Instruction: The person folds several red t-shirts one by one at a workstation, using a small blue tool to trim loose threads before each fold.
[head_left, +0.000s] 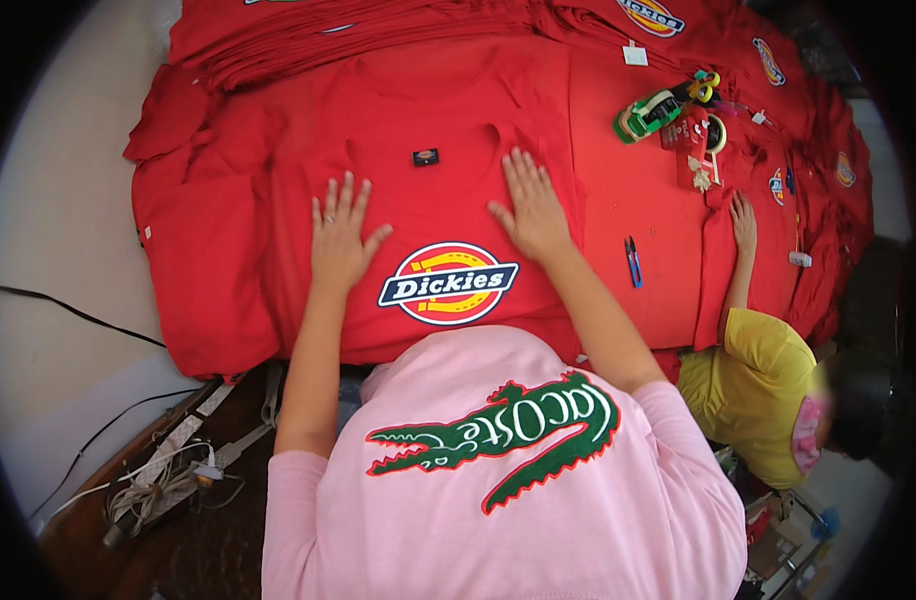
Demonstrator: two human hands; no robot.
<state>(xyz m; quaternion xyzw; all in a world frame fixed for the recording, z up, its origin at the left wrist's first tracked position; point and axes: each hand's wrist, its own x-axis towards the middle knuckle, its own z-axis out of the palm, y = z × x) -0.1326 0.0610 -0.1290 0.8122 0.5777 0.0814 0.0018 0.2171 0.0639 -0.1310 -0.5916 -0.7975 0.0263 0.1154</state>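
A red T-shirt (328, 310) lies spread in front of me, its neckline away from me, with a small dark label (425, 157) inside the collar. On its chest is a round yellow, red and white emblem crossed by a dark banner. My left hand (344, 235) rests flat on the shirt left of the neckline, fingers spread, a ring on one finger. Right of the neckline, my right hand (533, 208) also lies flat with its fingers stretched out. Neither hand holds anything. Both press on the cloth and point toward the far side.
Blue thread snips (634, 264) lie to the right. Beyond them are a green tape dispenser (646, 116) and a red box (691, 152). Folded red shirts (378, 50) line the far side. A co-worker's hand (744, 222) touches red shirts at right. Tangled cables (158, 490) lie lower left.
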